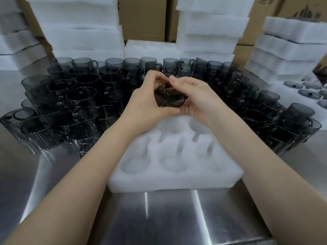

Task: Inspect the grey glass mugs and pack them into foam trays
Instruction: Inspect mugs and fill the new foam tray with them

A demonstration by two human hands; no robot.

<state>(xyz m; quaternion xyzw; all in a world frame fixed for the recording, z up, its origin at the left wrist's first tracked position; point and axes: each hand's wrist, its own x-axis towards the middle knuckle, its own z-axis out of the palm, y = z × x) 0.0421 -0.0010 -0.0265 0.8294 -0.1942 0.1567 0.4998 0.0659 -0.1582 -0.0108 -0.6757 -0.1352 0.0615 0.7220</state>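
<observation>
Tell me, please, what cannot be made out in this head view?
1. The held mug: mostly covered by the left hand and right hand; its condition is unreadable.
2. The foam tray: far pockets hidden behind the hands.
3. Lettering on the table mugs: too small, blurred.

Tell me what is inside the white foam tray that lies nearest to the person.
The foam tray holds no mug in its visible pockets: the near row is bare. The left hand, the right hand and the mug they hold cover part of the far row.
</observation>
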